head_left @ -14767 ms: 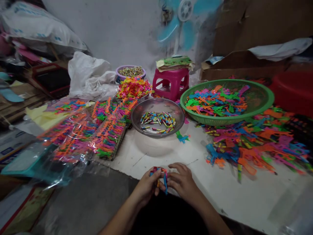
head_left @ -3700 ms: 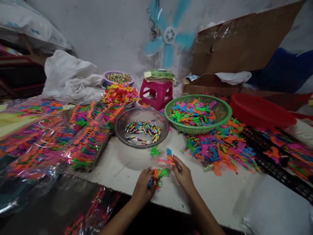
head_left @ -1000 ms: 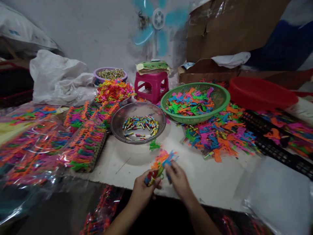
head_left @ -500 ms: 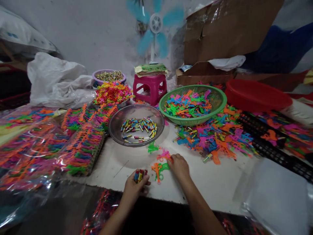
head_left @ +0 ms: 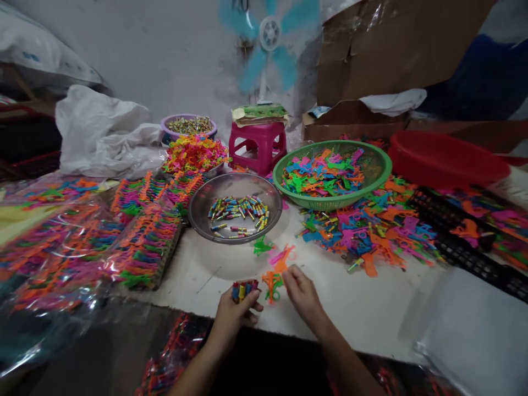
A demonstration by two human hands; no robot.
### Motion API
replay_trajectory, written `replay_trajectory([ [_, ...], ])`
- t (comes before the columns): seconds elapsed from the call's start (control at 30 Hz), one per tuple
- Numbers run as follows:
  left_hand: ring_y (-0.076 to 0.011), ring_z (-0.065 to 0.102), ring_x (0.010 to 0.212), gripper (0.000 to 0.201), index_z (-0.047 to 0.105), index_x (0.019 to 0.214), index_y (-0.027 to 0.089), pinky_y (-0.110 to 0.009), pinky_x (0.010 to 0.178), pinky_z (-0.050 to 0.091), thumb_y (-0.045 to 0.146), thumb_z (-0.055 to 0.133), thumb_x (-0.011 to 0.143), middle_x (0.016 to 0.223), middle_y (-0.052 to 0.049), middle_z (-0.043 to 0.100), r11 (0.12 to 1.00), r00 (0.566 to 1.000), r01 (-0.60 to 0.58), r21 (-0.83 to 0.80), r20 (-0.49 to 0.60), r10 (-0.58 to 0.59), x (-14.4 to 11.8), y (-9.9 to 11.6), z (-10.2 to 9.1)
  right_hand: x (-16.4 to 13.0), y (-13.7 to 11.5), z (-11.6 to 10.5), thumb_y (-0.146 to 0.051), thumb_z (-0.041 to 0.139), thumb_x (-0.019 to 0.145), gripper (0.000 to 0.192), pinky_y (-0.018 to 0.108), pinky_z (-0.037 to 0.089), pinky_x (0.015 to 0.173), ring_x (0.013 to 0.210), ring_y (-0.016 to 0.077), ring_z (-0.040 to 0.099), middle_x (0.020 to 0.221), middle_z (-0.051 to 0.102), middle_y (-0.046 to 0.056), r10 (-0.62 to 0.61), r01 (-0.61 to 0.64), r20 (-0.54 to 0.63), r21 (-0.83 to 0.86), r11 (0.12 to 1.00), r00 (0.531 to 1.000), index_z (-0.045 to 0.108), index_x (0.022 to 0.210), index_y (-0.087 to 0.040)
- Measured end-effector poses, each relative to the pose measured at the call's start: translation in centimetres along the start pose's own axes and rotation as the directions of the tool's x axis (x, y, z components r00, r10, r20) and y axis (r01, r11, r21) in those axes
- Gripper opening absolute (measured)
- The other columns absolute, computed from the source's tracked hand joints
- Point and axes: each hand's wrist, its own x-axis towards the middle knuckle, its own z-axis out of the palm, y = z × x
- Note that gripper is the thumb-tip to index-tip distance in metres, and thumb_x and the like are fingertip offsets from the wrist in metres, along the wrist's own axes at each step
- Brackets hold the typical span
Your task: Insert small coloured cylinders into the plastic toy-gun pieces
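Orange toy piece (head_left: 281, 265) lies just left of our nearer right hand (head_left: 304, 296), apparently pinched by its fingers, while our left hand (head_left: 231, 314) clasps coloured tubes (head_left: 242, 291).

**Head-worn view over a white worktable (head_left: 350, 313)**

From where I stand, a single camera, worn on the person's head, faces forward and down. The left hand (head_left: 231, 312) and right hand (head_left: 303, 291) are close to it, low in the centre of view. Beyond them it looks across to the fan (head_left: 270, 34) and the wall (head_left: 165, 49), both much farther off.
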Motion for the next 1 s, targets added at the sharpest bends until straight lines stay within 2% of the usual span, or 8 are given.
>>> replay_trajectory([
  [0.1, -0.0081, 0.054, 0.042, 0.033, 0.058, 0.081, 0.009, -0.015, 0.029, 0.035, 0.036, 0.065, 0.064, 0.069, -0.005, 0.063, 0.999, 0.998, 0.025, -0.033, 0.061, -0.023, -0.2, 0.4, 0.1, -2.1, -1.9, 1.4, -0.038, 0.030, 0.086, 0.029, 0.019, 0.032, 0.049, 0.051, 0.0092, 0.038, 0.054, 0.036, -0.006, -0.112, 0.092, 0.039, 0.348, 0.933, 0.993, 0.033, 0.063, -0.021],
  [0.17, -0.0069, 0.051, 0.038, 0.032, 0.058, 0.080, 0.009, -0.014, 0.027, 0.032, 0.037, 0.063, 0.065, 0.062, -0.003, 0.062, 0.998, 0.993, 0.044, -0.041, 0.107, -0.039, -0.4, 0.7, 0.2, -2.6, -2.3, 2.0, -0.037, 0.032, 0.086, 0.028, 0.020, 0.031, 0.049, 0.051, 0.0092, 0.035, 0.055, 0.034, -0.006, -0.132, 0.112, 0.020, 0.409, 0.906, 0.991, 0.033, 0.063, -0.021],
  [0.3, -0.0066, 0.045, 0.030, 0.034, 0.057, 0.080, 0.009, -0.014, 0.024, 0.027, 0.040, 0.062, 0.065, 0.044, 0.002, 0.055, 0.999, 0.991, 0.038, 0.017, 0.130, -0.039, -1.0, 1.3, 0.3, -2.6, -2.1, 2.2, -0.034, 0.032, 0.086, 0.026, 0.021, 0.030, 0.050, 0.052, 0.0095, 0.034, 0.057, 0.034, -0.005, -0.139, 0.117, 0.019, 0.432, 0.894, 0.990, 0.034, 0.064, -0.021],
  [0.43, -0.0057, 0.040, 0.026, 0.034, 0.057, 0.077, 0.010, -0.014, 0.023, 0.025, 0.041, 0.063, 0.063, 0.042, 0.002, 0.055, 0.997, 0.989, 0.013, 0.076, 0.148, -0.024, -1.3, 1.8, 0.4, -2.6, -2.2, 1.7, -0.035, 0.033, 0.086, 0.027, 0.021, 0.030, 0.049, 0.052, 0.0095, 0.033, 0.056, 0.033, -0.005, -0.124, 0.099, 0.029, 0.446, 0.890, 0.992, 0.034, 0.063, -0.021],
  [0.6, -0.0053, 0.038, 0.026, 0.033, 0.057, 0.077, 0.011, -0.014, 0.025, 0.024, 0.041, 0.061, 0.065, 0.039, 0.003, 0.053, 0.998, 0.991, 0.008, 0.059, 0.135, -0.016, -1.1, 1.9, 0.2, -2.8, -2.8, 1.4, -0.038, 0.033, 0.085, 0.029, 0.021, 0.030, 0.047, 0.050, 0.0092, 0.032, 0.055, 0.033, -0.005, -0.106, 0.088, 0.011, 0.477, 0.875, 0.994, 0.033, 0.062, -0.021],
  [0.83, -0.0029, 0.029, 0.020, 0.033, 0.057, 0.067, 0.011, -0.014, 0.024, 0.017, 0.044, 0.056, 0.069, 0.032, 0.003, 0.049, 0.990, 0.973, 0.018, 0.139, 0.225, -0.049, -1.1, 1.8, -0.3, -2.9, -2.4, 2.1, -0.038, 0.032, 0.086, 0.027, 0.021, 0.029, 0.045, 0.045, 0.0089, 0.033, 0.050, 0.035, -0.007, -0.100, 0.039, 0.086, 0.531, 0.847, 0.991, 0.034, 0.065, -0.022],
  [1.0, -0.0034, 0.031, 0.021, 0.032, 0.055, 0.063, 0.013, -0.014, 0.025, 0.019, 0.045, 0.058, 0.067, 0.031, 0.005, 0.047, 0.970, 0.962, -0.039, 0.239, 0.270, -0.028, -1.3, 2.4, -0.3, -3.8, -2.8, 2.5, -0.039, 0.032, 0.086, 0.026, 0.021, 0.031, 0.044, 0.044, 0.0092, 0.036, 0.048, 0.036, -0.007, -0.069, 0.016, 0.081, 0.531, 0.847, 0.994, 0.036, 0.068, -0.021],
])
